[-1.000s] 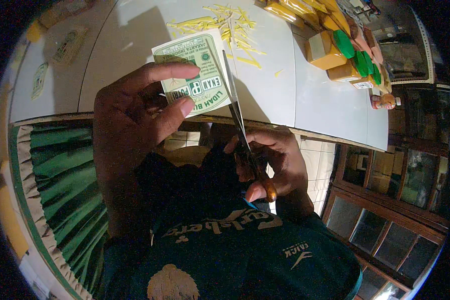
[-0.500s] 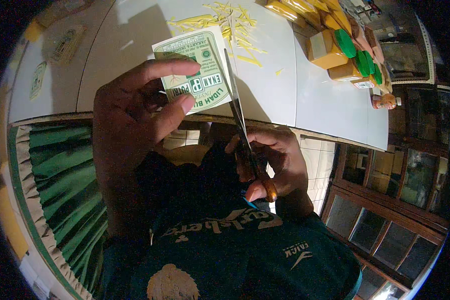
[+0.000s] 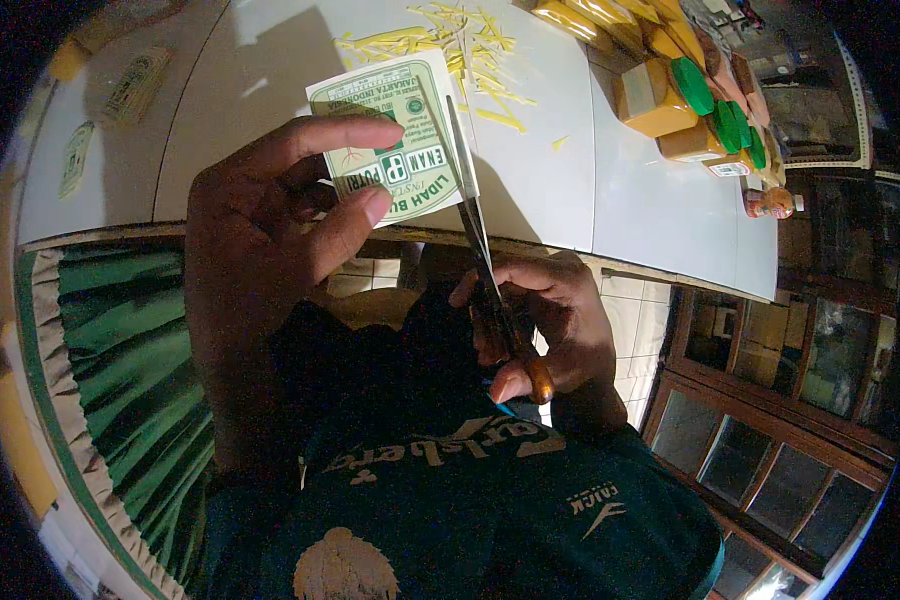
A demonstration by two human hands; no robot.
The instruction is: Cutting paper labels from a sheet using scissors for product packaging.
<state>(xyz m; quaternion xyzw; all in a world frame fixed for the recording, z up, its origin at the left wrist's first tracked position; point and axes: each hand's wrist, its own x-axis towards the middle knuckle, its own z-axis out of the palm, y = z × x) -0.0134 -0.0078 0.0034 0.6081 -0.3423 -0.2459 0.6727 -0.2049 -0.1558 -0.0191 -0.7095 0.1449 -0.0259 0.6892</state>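
Observation:
My left hand (image 3: pixel 270 210) pinches a pale printed paper label (image 3: pixel 400 170) with green lettering between thumb and fingers, above the table's front edge. My right hand (image 3: pixel 545 320) grips scissors (image 3: pixel 475 235) with brown-and-dark handles, below and right of the label. The blades lie along the label's right edge, a narrow white margin beside them; whether they are biting into the paper is unclear. Yellow paper strips (image 3: pixel 470 50) are scattered on the white tiled table (image 3: pixel 620 230) behind the label.
Yellow-filled jars (image 3: pixel 655 100) with green lids and several packets (image 3: pixel 580 20) line the table's right side, with a small bottle (image 3: pixel 770 205). Similar labels (image 3: pixel 75 160) lie at left. A green curtain (image 3: pixel 125 400) hangs below left; glass-paned wooden doors (image 3: pixel 750 420) are below right.
My left hand and the label have shifted very slightly upward. My right hand and the scissors look almost unchanged.

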